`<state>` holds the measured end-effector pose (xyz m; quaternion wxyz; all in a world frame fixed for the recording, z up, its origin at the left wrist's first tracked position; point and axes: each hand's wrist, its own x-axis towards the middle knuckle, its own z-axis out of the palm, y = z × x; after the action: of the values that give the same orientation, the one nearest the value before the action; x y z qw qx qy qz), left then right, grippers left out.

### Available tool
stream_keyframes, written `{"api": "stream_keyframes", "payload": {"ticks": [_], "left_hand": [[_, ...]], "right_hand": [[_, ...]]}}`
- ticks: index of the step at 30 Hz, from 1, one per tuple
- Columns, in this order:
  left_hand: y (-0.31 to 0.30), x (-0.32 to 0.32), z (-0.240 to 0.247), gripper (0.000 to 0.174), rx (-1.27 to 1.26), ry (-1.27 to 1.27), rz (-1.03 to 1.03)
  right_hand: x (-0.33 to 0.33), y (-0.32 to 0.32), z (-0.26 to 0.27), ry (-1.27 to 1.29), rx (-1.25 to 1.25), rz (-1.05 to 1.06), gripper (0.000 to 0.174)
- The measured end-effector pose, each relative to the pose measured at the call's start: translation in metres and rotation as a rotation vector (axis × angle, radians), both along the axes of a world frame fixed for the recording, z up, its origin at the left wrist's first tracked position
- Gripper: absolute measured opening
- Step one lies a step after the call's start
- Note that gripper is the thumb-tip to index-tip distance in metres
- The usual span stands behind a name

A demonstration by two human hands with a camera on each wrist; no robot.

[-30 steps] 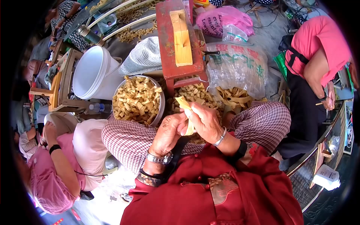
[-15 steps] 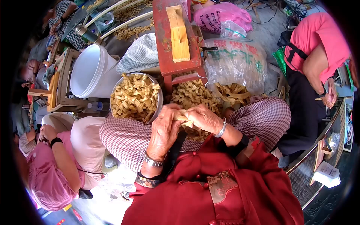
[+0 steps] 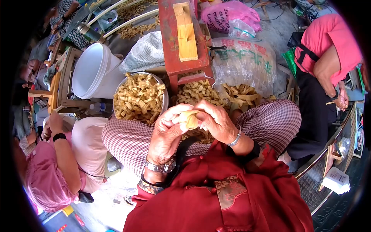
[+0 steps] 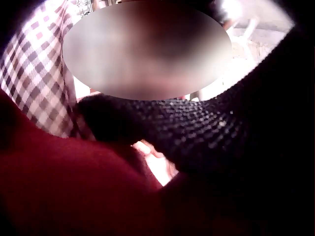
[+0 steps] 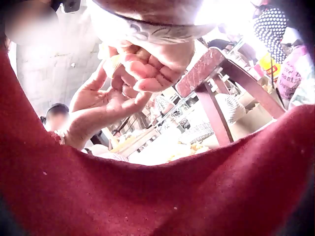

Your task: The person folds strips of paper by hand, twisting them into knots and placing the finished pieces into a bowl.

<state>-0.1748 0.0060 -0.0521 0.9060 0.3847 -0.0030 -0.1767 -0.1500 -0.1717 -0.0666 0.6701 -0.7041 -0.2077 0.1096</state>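
Observation:
Between both hands, over the lap, is a small folded yellow strip [image 3: 190, 119], pale and leaf-like. The left hand [image 3: 165, 133] pinches it from the left with thumb and fingers. From the other side the right hand [image 3: 218, 123] grips it, its thumb on the strip. In the right wrist view the left hand [image 5: 106, 102] and the right hand [image 5: 150, 66] meet with curled fingers at the pale strip [image 5: 113, 64]. Cloth and a dark band cover most of the left wrist view.
A round basin [image 3: 166, 101] of folded yellow pieces stands left of a red bench [image 3: 170, 46] bearing a wooden block [image 3: 185, 36]. More pieces [image 3: 199, 92] lie below the bench. Around are a white bucket [image 3: 89, 71], a clear sack [image 3: 247, 67] and seated people on both sides.
The long strip seen earlier is now a compact folded piece. The hands came together over it, then turned, with the fingers raised and the piece showing between the thumbs.

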Motion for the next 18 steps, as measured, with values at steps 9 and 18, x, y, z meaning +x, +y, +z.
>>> {"api": "stream_keyframes", "payload": {"ticks": [9, 18], "left_hand": [[-0.014, 0.004, -0.003, 0.032, 1.000, -0.592, 0.084], [-0.014, 0.001, -0.013, 0.048, 0.254, 0.032, -0.071]], "right_hand": [[-0.006, 0.001, -0.023, 0.374, 0.261, 0.027, 0.030], [-0.010, -0.001, -0.016, 0.351, 0.134, -0.011, 0.035]]}}
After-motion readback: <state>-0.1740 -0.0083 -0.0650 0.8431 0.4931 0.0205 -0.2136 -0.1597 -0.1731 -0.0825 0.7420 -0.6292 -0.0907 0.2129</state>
